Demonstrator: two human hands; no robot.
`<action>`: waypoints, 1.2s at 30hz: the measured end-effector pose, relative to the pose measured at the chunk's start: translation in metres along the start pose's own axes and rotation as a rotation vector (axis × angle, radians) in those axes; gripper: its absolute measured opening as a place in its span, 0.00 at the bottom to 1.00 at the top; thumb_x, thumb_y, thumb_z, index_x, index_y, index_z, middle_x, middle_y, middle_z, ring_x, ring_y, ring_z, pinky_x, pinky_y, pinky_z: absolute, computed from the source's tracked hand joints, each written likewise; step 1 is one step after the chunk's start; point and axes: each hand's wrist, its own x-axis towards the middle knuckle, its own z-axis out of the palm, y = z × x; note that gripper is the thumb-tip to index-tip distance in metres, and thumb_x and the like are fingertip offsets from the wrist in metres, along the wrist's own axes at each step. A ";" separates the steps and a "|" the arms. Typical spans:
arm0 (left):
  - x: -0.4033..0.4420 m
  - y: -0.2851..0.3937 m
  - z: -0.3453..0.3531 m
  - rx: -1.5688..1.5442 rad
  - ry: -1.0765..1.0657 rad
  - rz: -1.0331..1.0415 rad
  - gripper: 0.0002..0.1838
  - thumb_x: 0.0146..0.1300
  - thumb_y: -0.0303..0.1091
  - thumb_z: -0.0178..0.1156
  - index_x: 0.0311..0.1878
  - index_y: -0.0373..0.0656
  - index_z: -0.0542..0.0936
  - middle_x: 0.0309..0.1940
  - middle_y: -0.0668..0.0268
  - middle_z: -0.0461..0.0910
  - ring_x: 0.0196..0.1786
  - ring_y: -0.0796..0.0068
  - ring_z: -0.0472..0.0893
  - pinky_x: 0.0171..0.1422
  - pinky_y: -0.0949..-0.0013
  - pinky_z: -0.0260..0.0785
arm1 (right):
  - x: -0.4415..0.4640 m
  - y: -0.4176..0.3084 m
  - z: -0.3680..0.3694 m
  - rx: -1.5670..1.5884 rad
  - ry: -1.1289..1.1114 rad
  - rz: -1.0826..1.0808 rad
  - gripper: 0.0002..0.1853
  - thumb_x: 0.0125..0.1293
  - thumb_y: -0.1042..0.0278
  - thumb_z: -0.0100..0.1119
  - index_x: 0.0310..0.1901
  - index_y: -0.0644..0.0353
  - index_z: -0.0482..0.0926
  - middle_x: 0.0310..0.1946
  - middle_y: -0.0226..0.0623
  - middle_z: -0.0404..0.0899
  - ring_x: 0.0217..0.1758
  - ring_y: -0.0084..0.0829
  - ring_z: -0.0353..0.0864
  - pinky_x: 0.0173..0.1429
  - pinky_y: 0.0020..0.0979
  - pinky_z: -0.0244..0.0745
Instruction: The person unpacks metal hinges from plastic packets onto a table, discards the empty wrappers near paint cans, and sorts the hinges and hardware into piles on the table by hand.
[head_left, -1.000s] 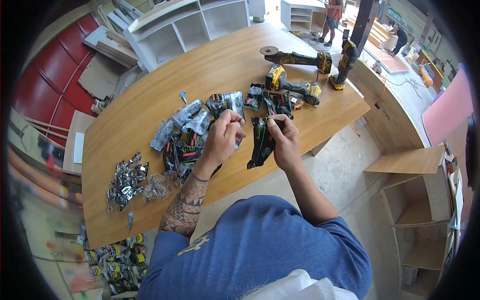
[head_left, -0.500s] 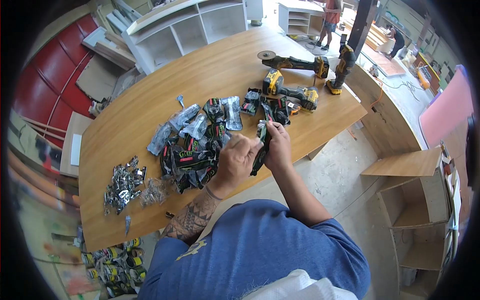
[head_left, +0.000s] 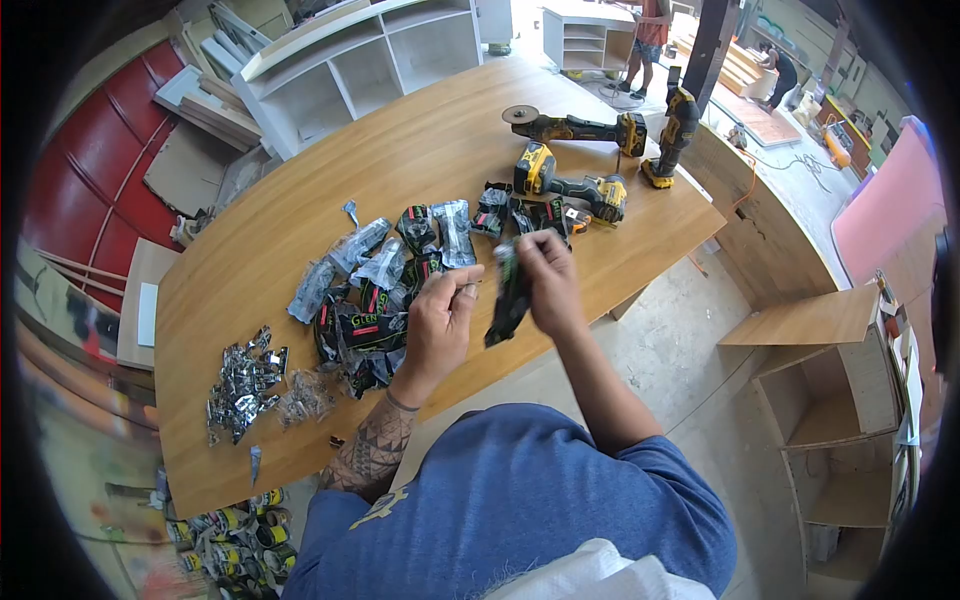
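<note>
Black plastic packet [head_left: 508, 305] — looks light, soft, slippy | best pinched near its top | right hand [head_left: 553, 288] grips it there — from here, can't tell if left hand [head_left: 438, 322] holds anything

Red panelling [head_left: 95, 200] left, white open-shelf cabinet [head_left: 362, 82] beyond the wood-top table [head_left: 420, 140], concrete floor [head_left: 655, 345], wooden shelf unit [head_left: 822, 405] right, dark post [head_left: 714, 50] back right.
</note>
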 end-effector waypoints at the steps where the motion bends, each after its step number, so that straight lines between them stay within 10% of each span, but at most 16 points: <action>1: 0.003 0.002 0.000 0.007 0.010 0.006 0.07 0.76 0.30 0.63 0.49 0.36 0.84 0.34 0.57 0.80 0.33 0.62 0.79 0.40 0.60 0.72 | -0.006 0.003 0.012 -0.043 -0.051 -0.015 0.07 0.84 0.65 0.59 0.47 0.57 0.78 0.35 0.20 0.77 0.35 0.12 0.72 0.39 0.20 0.69; 9: -0.001 -0.001 -0.012 0.123 -0.022 -0.126 0.08 0.68 0.23 0.69 0.49 0.38 0.84 0.35 0.61 0.80 0.30 0.69 0.75 0.36 0.63 0.69 | -0.022 0.018 0.031 -0.095 -0.190 -0.030 0.06 0.85 0.67 0.57 0.48 0.60 0.75 0.35 0.19 0.72 0.37 0.11 0.67 0.41 0.20 0.66; 11: -0.002 -0.002 -0.010 -0.094 0.071 -0.239 0.08 0.68 0.21 0.69 0.48 0.38 0.84 0.29 0.76 0.71 0.29 0.86 0.68 0.33 0.74 0.63 | -0.024 0.015 0.034 -0.101 -0.178 0.025 0.06 0.86 0.67 0.55 0.48 0.60 0.74 0.34 0.19 0.70 0.36 0.11 0.66 0.40 0.20 0.65; 14: -0.007 -0.033 -0.008 0.034 0.134 0.017 0.07 0.68 0.21 0.71 0.46 0.38 0.85 0.29 0.75 0.73 0.30 0.86 0.67 0.33 0.74 0.63 | -0.022 0.011 0.038 -0.171 -0.084 0.053 0.07 0.86 0.65 0.53 0.49 0.59 0.74 0.33 0.19 0.68 0.35 0.12 0.64 0.38 0.20 0.63; 17: -0.006 -0.015 -0.013 0.173 0.077 -0.050 0.06 0.64 0.23 0.73 0.43 0.40 0.87 0.30 0.67 0.79 0.30 0.75 0.73 0.34 0.66 0.67 | -0.023 0.020 0.040 -0.124 -0.098 0.040 0.08 0.87 0.65 0.52 0.49 0.59 0.74 0.33 0.19 0.68 0.36 0.12 0.64 0.39 0.20 0.62; 36: -0.005 -0.015 -0.021 0.135 0.102 -0.115 0.08 0.66 0.31 0.77 0.42 0.39 0.90 0.28 0.66 0.80 0.28 0.77 0.74 0.32 0.67 0.68 | -0.034 0.041 0.042 -0.261 -0.129 -0.040 0.12 0.87 0.62 0.50 0.50 0.64 0.71 0.45 0.35 0.69 0.50 0.25 0.69 0.56 0.30 0.68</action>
